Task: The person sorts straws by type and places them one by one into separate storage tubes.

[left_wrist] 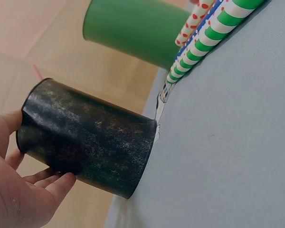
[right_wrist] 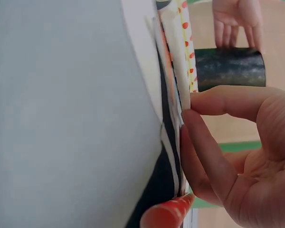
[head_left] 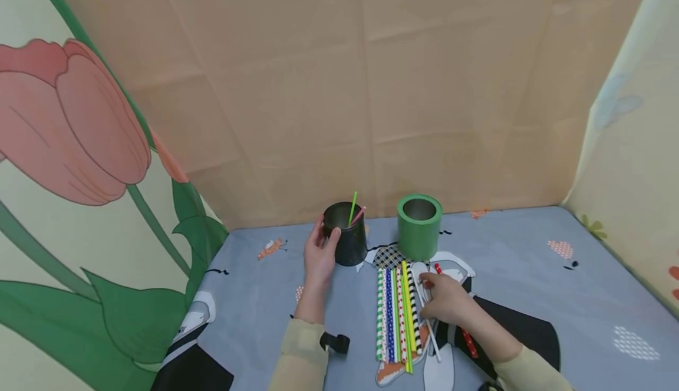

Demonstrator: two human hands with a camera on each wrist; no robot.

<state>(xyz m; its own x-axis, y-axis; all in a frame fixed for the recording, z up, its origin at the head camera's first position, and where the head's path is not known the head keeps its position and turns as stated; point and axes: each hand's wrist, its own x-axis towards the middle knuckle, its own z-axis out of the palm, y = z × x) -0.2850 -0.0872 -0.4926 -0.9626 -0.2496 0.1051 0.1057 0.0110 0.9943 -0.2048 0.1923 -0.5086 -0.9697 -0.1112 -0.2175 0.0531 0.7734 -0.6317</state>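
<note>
My left hand (head_left: pixel 321 255) grips a black cylindrical cup (left_wrist: pixel 88 137), with thumb near the rim and fingers along its side. A green straw (head_left: pixel 352 207) and a pink straw (head_left: pixel 359 214) stick out of the cup. To the right, my right hand (head_left: pixel 448 299) pinches a white straw (right_wrist: pixel 179 71) between its fingertips, low over the tabletop. Just left of that hand lies a row of patterned straws (head_left: pixel 395 314), striped, dotted and plain yellow-green. A red straw (head_left: pixel 470 342) lies under the right hand, partly hidden by it.
A green cylindrical cup (head_left: pixel 419 235) stands behind the row of straws, to the right of the black cup. The table has a blue printed cloth (head_left: pixel 530 273). A brown paper backdrop (head_left: pixel 371 84) rises behind it, with a tulip-printed sheet (head_left: pixel 79 125) at left.
</note>
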